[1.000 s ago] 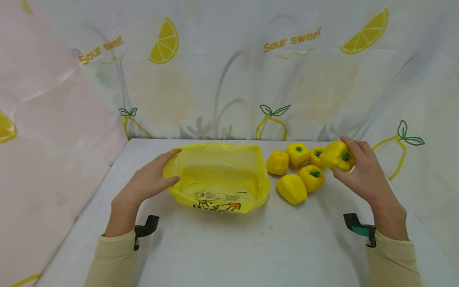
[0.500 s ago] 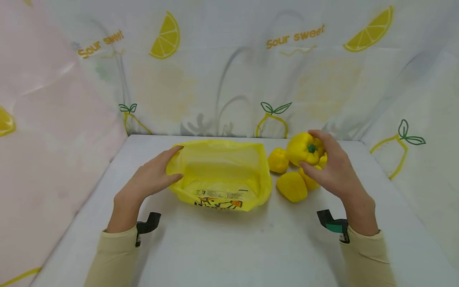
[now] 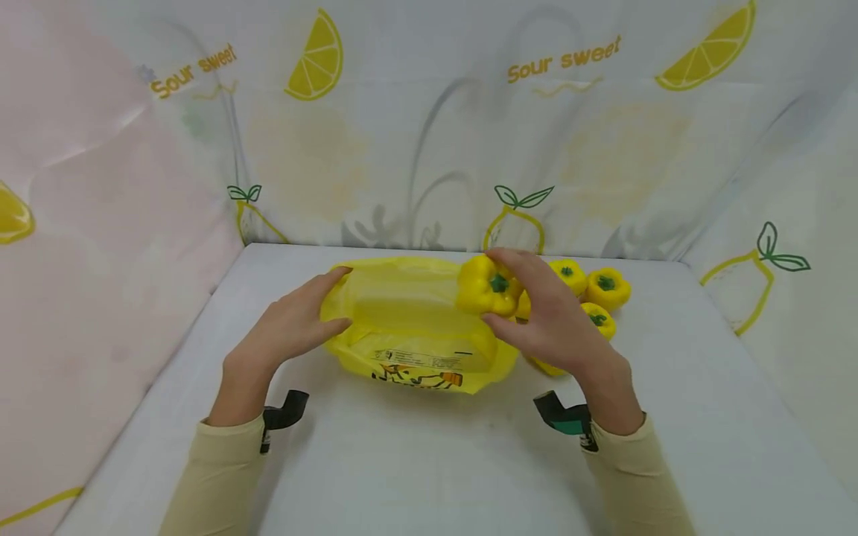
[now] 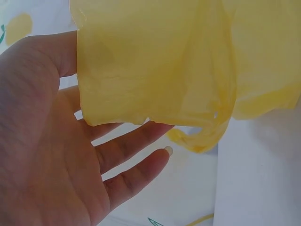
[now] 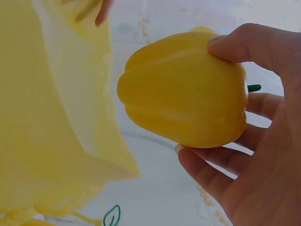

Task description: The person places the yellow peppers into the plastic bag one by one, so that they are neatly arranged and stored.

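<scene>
Beige sleeves (image 3: 221, 465), two, each with a black wrist mount (image 3: 290, 411). White table (image 3: 436, 476), beneath all. Left hand (image 3: 284, 327): thumb and fingers extended and apart at the left rim of a yellow bag (image 3: 409, 286), apparently to spread its mouth; no firm grip shows. Bag: thin, printed at the front, gaping upward. Right hand (image 3: 563, 327): thumb and fingers curved round a yellow pepper (image 3: 481, 286) near its stem end, probably for a secure hold; pepper raised by the bag's right rim, a gap visible from the right wrist. Other yellow peppers (image 3: 608, 289): clustered behind and beside that hand, some partly hidden. Rear: lemon-print cloth (image 3: 375, 149), hanging.
</scene>
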`<state>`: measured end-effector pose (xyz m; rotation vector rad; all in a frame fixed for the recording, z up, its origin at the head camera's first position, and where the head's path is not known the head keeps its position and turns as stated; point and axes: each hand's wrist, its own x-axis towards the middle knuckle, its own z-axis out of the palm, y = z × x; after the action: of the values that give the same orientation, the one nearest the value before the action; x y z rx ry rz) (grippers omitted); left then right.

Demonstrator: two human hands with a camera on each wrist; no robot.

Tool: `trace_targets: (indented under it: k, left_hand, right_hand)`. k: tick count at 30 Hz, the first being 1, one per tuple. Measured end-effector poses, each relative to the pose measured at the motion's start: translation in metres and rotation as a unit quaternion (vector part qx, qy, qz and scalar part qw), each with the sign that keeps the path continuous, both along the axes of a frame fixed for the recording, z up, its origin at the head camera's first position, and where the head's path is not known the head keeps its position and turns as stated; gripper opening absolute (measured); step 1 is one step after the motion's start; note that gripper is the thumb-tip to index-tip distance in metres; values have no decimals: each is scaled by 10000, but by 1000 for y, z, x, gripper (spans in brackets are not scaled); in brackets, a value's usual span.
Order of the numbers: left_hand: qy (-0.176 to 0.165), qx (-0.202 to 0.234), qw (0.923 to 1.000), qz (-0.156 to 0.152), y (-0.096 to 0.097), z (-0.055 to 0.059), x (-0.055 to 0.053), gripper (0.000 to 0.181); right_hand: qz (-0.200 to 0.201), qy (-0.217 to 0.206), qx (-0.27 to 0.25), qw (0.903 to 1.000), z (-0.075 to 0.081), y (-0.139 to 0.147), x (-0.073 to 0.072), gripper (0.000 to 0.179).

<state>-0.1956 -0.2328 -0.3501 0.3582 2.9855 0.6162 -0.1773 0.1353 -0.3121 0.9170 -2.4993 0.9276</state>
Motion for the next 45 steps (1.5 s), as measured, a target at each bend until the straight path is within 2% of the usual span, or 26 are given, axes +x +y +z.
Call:
trace_targets:
  k: [9,19,26,31,35,40,45]
  left_hand:
    - [-31,-57,10000,-51,10,-2,-3,78]
    - [33,-145,9999,-56,15,-1,-2,78]
    - [48,-140,9999,-74,19,-1,-2,80]
    - [11,-149,9998,-98,18,0,2,80]
    - [1,-149,9998,-139,19,-3,3,80]
    - [40,-109,9997,-200,21,-8,4,81]
    - [89,-97,9994,-322,22,-11,3,83]
  right_hand:
    - [262,-694,771,9943,-13,-43,-11,70]
    - [516,-1021,1932,9745,-29,-88,-35,68]
    - [633,-1494,2277,9601,-35,-107,-47,67]
    - [673,-1811,2348,9526,-47,-120,-56,69]
    - [725,-1688,2293,9559,-58,-130,-59,69]
    - [677,-1407,2043,9664,-65,-140,-60,67]
    - [575,-1331,1971,9696,-72,-147,-65,66]
